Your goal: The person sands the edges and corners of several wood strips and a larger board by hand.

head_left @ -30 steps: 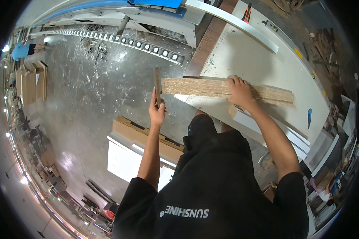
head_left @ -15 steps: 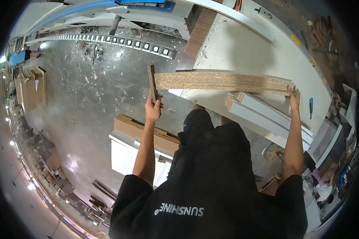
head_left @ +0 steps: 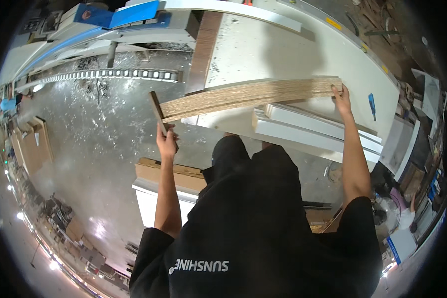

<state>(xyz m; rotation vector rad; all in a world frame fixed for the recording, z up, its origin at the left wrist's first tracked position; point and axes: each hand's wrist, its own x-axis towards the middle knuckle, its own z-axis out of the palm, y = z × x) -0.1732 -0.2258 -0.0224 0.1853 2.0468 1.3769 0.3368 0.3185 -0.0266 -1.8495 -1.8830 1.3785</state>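
Note:
A long stack of raw particle board strips (head_left: 248,96) lies across the white worktable, its left end sticking out past the table's edge over the floor. At that end a short dark brown board piece (head_left: 155,105) stands crosswise against the strips, and my left hand (head_left: 167,141) is closed on its lower end. My right hand (head_left: 342,102) grips the stack's far right end, thumb and fingers bent around it. Close in front of the stack, several white-faced boards (head_left: 308,130) lie on the table. A blue utility knife (head_left: 372,107) rests to the right of my right hand.
The white worktable (head_left: 248,49) has a brown edge strip (head_left: 206,47) on its left. A conveyor rail (head_left: 134,74) and a blue-and-white machine stand beyond. White panels and cardboard (head_left: 166,186) stand on the floor near my left forearm. Board stacks (head_left: 32,144) lie further left.
My view has turned, so the whole scene is shifted and rotated. My right hand's fingers have curled more around the stack's end. The brown piece remains in my left hand.

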